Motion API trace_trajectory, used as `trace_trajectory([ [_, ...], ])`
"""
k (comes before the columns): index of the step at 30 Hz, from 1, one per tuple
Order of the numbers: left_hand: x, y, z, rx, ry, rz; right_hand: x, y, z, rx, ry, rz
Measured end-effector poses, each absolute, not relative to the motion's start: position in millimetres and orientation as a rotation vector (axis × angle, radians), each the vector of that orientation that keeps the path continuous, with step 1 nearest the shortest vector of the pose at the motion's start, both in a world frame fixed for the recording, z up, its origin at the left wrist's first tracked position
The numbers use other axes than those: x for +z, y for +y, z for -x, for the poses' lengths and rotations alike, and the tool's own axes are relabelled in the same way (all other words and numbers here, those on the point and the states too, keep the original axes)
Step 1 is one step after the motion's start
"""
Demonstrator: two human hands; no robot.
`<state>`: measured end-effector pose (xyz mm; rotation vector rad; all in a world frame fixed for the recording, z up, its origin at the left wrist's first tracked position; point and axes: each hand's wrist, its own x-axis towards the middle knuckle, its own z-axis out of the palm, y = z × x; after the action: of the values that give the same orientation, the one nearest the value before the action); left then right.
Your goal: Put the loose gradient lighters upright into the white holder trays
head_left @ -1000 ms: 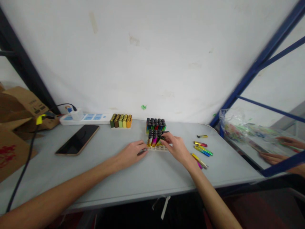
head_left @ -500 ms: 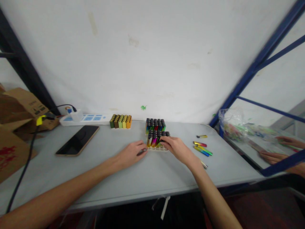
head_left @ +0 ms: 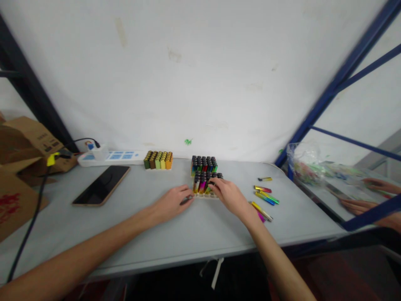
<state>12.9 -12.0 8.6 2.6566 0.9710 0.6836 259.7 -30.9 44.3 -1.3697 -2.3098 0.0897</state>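
A white tray (head_left: pixel 203 195) holds several metallic-coloured lighters (head_left: pixel 202 184) upright with black tops; some front slots are bare. My right hand (head_left: pixel 230 196) reaches over the tray's right side, fingers pinched on a black-topped lighter (head_left: pixel 210 186) standing among the slots. My left hand (head_left: pixel 175 202) rests on the table with bent fingers, its fingertips against the tray's left end. Behind stands a second block of black-topped lighters (head_left: pixel 205 163). Loose lighters (head_left: pixel 266 197) lie to the right, and a yellow and silver lighter (head_left: pixel 262 211) lies beside my right wrist.
Another block of gold-topped lighters (head_left: pixel 158 161) stands at the back. To the left are a phone (head_left: pixel 102 185), a power strip (head_left: pixel 125 156) and a cardboard box (head_left: pixel 19 200). A blue metal frame (head_left: pixel 313 113) borders the right, with a co-worker's hands (head_left: pixel 360 205) beyond it.
My right hand has shifted slightly left over the tray, with its forearm uncovering more of the loose lighters beside the wrist. My left hand stays in place.
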Motion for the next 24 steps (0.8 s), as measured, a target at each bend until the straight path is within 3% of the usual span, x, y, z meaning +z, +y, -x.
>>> trace_trajectory([
  [16, 9.9, -11.7, -11.1, 0.678, 0.958, -2.654, 63.1, -38.2, -279.0, 0.102, -2.306, 1.222],
  [24, 8.8, -9.8, -10.0, 0.711, 0.931, -2.623, 54.6, -6.0, -396.3, -0.173, -2.048, 1.574],
])
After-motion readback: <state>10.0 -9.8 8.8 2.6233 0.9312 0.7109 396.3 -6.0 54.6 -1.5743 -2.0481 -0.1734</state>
